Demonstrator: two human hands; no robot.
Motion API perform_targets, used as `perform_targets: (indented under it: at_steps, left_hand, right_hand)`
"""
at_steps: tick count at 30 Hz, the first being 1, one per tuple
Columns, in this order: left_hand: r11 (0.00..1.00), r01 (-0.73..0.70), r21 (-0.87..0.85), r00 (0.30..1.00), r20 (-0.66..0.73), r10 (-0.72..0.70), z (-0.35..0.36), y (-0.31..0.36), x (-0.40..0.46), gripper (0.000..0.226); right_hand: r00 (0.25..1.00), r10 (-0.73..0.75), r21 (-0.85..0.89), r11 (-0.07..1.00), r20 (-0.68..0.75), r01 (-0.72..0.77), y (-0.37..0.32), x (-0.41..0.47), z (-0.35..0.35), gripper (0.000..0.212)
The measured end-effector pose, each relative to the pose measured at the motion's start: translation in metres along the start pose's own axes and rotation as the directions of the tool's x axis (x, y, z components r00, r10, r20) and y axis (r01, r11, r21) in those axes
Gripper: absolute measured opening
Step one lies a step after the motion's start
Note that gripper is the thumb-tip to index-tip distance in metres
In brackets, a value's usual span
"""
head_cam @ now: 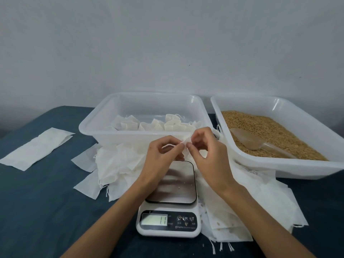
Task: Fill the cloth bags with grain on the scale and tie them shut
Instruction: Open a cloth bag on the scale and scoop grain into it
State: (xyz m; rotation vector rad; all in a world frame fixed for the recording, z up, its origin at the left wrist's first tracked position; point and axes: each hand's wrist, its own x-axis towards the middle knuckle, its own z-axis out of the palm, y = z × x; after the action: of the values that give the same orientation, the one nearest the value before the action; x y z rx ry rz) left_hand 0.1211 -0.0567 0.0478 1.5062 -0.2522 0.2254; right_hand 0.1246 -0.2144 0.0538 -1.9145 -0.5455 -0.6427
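Both hands met above far edge of scale at counter's near-middle. Left hand and right hand each pinched top of one small cloth bag and its string — grips narrow, fingertips nearly touching. Filled bags sat in left tub; grain and scoop in right tub. Empty bags lay heaped round scale.

dark blue table carries scale, two tubs, loose bags.
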Motion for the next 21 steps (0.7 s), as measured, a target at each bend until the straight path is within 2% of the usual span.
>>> perform_targets:
  at_steps: [4,6,8,11,13,15,18,21]
  left_hand:
    - [0.988,0.068,-0.137,0.992,-0.098,-0.081,-0.002,0.002,0.003,0.018]
    - [0.991,0.054,-0.119,0.988,-0.140,-0.070,-0.004,0.000,0.004,0.016]
    - [1.000,0.000,-0.031,0.989,-0.145,-0.004,-0.004,-0.001,0.004,0.015]
    - [0.979,-0.134,0.152,0.984,-0.096,0.150,0.000,-0.001,0.000,0.011]
    - [0.924,-0.246,0.291,0.963,-0.033,0.267,0.003,-0.003,-0.003,0.006]
    - [0.880,-0.287,0.378,0.951,0.004,0.308,0.004,-0.005,-0.005,0.005]
    - [0.924,-0.193,0.330,0.969,-0.087,0.233,0.001,-0.002,-0.003,0.012]
    - [0.990,-0.103,0.098,0.987,-0.114,0.114,-0.009,0.005,0.004,0.004]
  right_hand:
    - [0.971,-0.215,-0.254,0.938,0.107,0.236,0.004,0.000,-0.005,0.011]
    - [0.967,-0.210,-0.300,0.922,0.144,0.245,0.007,0.000,-0.006,0.019]
    - [0.974,-0.153,-0.277,0.941,0.165,0.194,0.008,0.000,-0.006,0.027]
    - [0.992,0.044,-0.098,0.995,0.119,-0.033,0.004,0.000,-0.003,0.020]
    - [0.967,0.213,0.106,0.968,0.143,-0.229,-0.001,0.004,-0.003,0.028]
    - [0.950,0.268,0.245,0.921,0.159,-0.301,-0.002,0.008,-0.006,0.031]
    - [0.942,0.318,0.407,0.851,0.105,-0.332,-0.002,0.013,-0.013,0.022]
    - [0.917,0.377,0.541,0.747,0.133,-0.386,-0.002,0.015,-0.016,0.013]
